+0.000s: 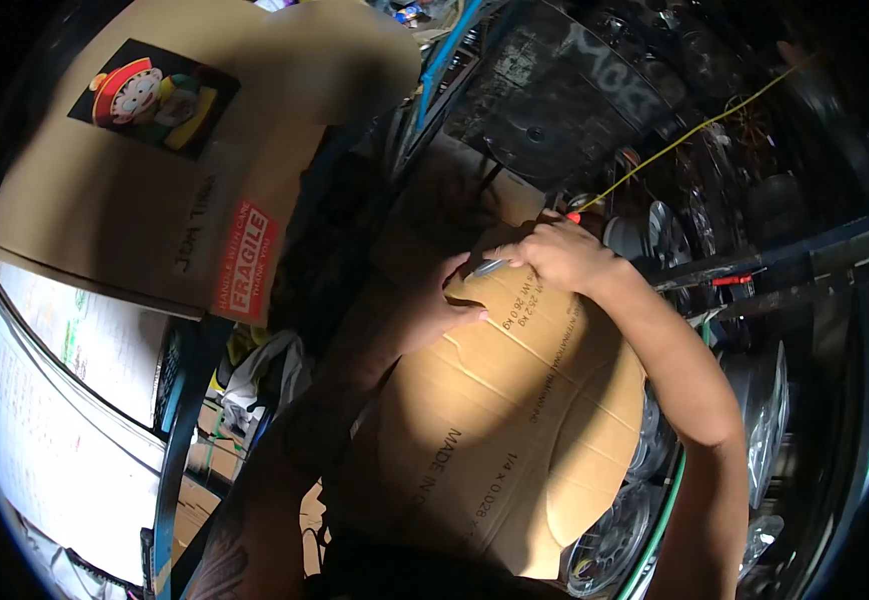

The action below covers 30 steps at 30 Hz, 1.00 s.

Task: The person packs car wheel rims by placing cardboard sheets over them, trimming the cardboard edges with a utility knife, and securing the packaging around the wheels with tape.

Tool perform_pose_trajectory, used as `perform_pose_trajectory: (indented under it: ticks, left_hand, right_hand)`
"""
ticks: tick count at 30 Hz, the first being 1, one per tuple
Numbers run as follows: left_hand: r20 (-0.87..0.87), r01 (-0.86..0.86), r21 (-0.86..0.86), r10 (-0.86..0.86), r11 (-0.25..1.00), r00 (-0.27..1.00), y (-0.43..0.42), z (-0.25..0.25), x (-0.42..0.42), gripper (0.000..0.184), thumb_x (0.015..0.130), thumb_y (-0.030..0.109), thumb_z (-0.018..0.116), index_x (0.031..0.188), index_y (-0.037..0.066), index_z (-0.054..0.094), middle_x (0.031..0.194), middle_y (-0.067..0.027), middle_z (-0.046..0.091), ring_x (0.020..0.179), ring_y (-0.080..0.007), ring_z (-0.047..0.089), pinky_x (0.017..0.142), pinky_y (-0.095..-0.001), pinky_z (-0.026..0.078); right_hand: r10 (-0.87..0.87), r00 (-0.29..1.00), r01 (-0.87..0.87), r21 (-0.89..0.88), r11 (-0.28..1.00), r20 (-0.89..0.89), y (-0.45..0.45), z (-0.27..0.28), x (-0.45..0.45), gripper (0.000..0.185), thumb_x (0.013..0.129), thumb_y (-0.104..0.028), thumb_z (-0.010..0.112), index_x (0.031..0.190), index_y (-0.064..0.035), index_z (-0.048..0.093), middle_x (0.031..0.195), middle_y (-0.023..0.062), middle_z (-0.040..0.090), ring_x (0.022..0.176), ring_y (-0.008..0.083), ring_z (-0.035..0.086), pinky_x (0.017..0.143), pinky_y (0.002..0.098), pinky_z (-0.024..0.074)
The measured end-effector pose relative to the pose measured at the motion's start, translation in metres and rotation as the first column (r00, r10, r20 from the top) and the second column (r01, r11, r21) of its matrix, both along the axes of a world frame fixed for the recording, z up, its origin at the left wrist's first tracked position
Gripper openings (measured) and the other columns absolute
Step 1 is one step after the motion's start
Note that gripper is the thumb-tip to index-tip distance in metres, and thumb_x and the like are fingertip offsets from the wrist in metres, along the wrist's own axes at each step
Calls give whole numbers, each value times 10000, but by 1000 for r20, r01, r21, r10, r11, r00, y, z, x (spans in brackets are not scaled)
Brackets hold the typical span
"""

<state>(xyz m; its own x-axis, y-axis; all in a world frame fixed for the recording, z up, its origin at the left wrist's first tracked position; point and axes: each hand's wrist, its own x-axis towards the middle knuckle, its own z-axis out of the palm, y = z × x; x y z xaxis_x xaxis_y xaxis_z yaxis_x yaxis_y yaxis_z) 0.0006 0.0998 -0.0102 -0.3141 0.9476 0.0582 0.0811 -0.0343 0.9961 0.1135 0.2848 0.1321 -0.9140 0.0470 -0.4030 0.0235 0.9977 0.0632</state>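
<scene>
A brown cardboard piece (494, 400) with rounded edges and creases lies before me, printed with "MADE IN" and weights in kg. At its far left edge my left hand (439, 315) grips the board, thumb on top and the other fingers partly hidden. My right hand (564, 258) is closed at the far end around what looks like a utility knife (489, 267). Its silvery tip points toward my left hand and touches or nearly touches the cardboard; the grip is mostly covered by my fingers. An orange-red bit shows just beyond my right knuckles.
On the left stands a large cardboard box (74, 210) with a cartoon picture and a red FRAGILE label (246, 262). White boards (64, 370) sit below it. Rack bars, a yellow cord (699, 130) and clear plastic-wrapped reels (609, 535) crowd the right side.
</scene>
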Motion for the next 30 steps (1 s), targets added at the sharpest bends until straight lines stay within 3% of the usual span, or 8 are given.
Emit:
perform_pose_trajectory:
  ticks: [9,12,14,18,20,24,25,30]
  left_hand:
    - [-214,247,-294,-315,924,925,8,10,-12,493,921,294,750,1271,-33,630,1177,-197,715,1006,-297,713,930,-385,538]
    - [-329,205,-505,-407,838,852,34,26,-14,462,970,339,678,1247,-27,631,1171,-229,696,1004,-382,695,944,-443,526]
    - [-519,85,-391,-296,916,802,48,8,-9,445,995,334,641,1266,-18,612,1187,-246,676,1051,-417,670,977,-471,503]
    - [-573,-125,114,168,986,802,43,-14,2,280,981,265,649,1096,10,635,1018,-224,663,985,-410,642,915,-501,478]
    - [-488,-176,161,233,971,841,38,-10,3,218,959,235,671,983,20,651,939,-208,664,926,-400,637,859,-507,479]
    - [-543,-185,211,273,960,794,31,1,8,168,940,189,675,973,31,629,971,-215,652,948,-416,623,851,-510,479]
    - [-566,-190,218,282,957,774,29,5,9,157,938,181,673,977,35,628,971,-218,651,949,-421,621,851,-512,479]
    - [-647,-176,96,196,980,737,25,11,7,283,992,217,638,1229,66,609,1029,-210,713,967,-425,691,835,-502,552]
  right_hand:
    - [-431,902,431,106,896,-25,142,-26,162,374,973,-104,618,1339,-168,656,981,174,737,1018,343,706,852,464,556]
    - [-823,567,582,-685,438,-44,94,-43,156,256,1029,-220,615,1222,-59,665,849,134,692,836,249,726,682,377,577]
    - [-913,399,549,-819,167,82,43,-70,131,321,1053,-323,606,1114,-10,640,745,66,632,604,150,665,520,305,535]
    - [-962,267,550,-811,202,-59,0,-64,99,334,1057,-364,601,1046,-30,600,644,46,602,447,139,590,440,314,490]
    - [-941,323,554,-787,274,-100,-5,-54,89,329,1054,-370,607,1040,-42,596,646,49,600,446,128,586,438,311,480]
    - [-744,496,526,-526,668,-448,-15,-30,43,346,1070,-370,555,1084,-25,579,751,217,660,681,406,663,662,443,532]
    - [-788,521,589,-529,611,-328,-17,-18,34,336,1070,-356,534,1149,-31,562,860,297,668,883,517,637,812,516,513]
    - [-729,639,681,-260,685,-246,-41,-26,59,357,1066,-392,485,1247,-88,536,1037,326,692,1017,524,649,867,606,510]
